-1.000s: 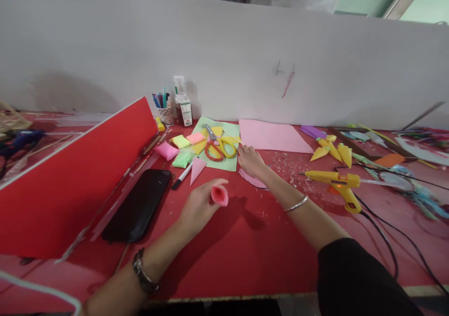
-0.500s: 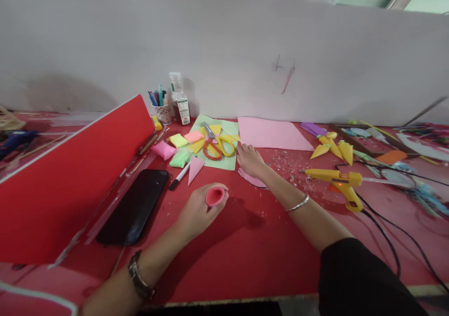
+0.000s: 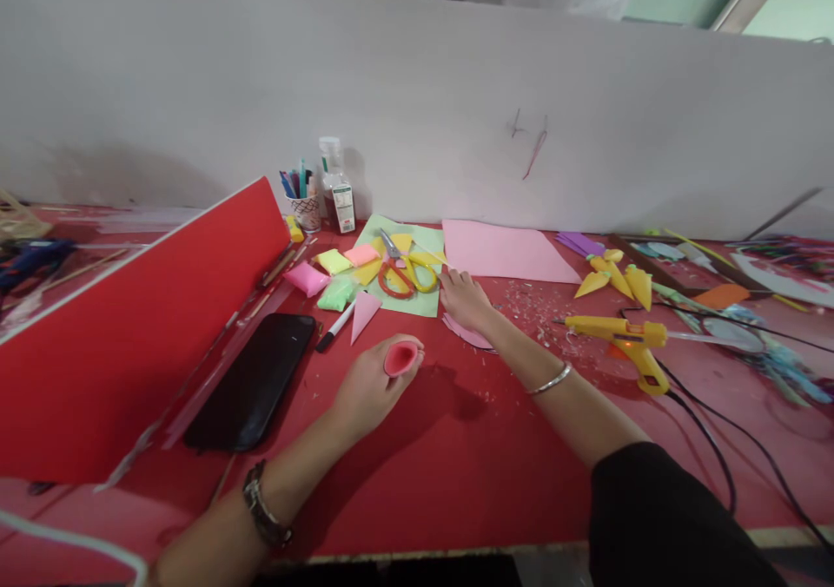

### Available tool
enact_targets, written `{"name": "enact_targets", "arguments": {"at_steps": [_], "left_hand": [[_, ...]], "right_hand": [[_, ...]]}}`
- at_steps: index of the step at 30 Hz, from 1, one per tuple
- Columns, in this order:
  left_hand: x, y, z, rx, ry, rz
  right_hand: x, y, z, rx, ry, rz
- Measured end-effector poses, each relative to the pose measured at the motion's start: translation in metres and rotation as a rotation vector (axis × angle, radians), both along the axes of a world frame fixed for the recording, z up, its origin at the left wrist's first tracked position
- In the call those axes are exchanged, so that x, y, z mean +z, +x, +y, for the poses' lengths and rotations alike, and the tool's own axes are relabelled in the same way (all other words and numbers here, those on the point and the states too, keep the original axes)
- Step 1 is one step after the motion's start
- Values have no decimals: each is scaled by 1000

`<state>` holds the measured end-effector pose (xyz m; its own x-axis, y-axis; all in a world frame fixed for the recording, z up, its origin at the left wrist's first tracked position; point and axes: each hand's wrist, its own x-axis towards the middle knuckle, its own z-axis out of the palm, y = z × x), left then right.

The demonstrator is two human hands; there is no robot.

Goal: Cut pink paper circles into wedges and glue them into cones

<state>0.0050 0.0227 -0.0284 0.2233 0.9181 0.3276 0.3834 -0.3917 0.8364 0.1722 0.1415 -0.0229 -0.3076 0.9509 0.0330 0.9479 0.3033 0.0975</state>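
Note:
My left hand (image 3: pixel 373 387) is closed round a pink paper cone (image 3: pixel 400 359), its round opening facing up at me. Farther forward, my right hand (image 3: pixel 464 299) lies palm down with fingers stretched, their tips hidden at the end of a thin pale stick (image 3: pixel 430 254). Rounded pink paper pieces (image 3: pixel 466 333) lie partly under its wrist. Left of its fingertips, scissors (image 3: pixel 397 276) with red and yellow handles rest on yellow pieces and a green sheet (image 3: pixel 417 303). A flat pink paper cutout (image 3: pixel 365 313) and a black-capped white marker (image 3: pixel 337 326) lie beyond my left hand.
A yellow glue gun (image 3: pixel 618 335) with a black cord lies at right, near several yellow cone shapes (image 3: pixel 612 276). At left are a black phone (image 3: pixel 254 383) and a slanted red board (image 3: pixel 143 335). A pen cup (image 3: pixel 304 212) and bottle (image 3: pixel 339 196) stand by the wall.
The view has shifted slightly. Both hands keep nearly the same place and grip, with the pink paper cone still in my left hand.

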Motion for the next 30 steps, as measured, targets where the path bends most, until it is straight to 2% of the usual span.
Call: {"name": "enact_targets", "arguments": {"at_steps": [3,5,9,17,21,24,27,30], "left_hand": [[2,1,0,-82,-93,-46],[4,2,0,-127,-193,-162],[7,4,1,-109,-316,-368],[10,4,2,-72,-336,-372],[8,3,3,-49,-353,-200],[6,0,4,36,-300,17],[11,-5,6,150,-230,321],[19,-9,9,239,-230,649]], "right_hand": [[0,-1,0,2,3,-11],[0,-1,0,3,4,-16],[2,-2,-3,0,5,-28],[3,-6,-5,-8,5,-63],[2,-7,-5,-4,-11,-47],[7,-3,-1,15,-46,-14],[20,5,6,80,-116,35],[35,19,6,160,-189,82]]}}
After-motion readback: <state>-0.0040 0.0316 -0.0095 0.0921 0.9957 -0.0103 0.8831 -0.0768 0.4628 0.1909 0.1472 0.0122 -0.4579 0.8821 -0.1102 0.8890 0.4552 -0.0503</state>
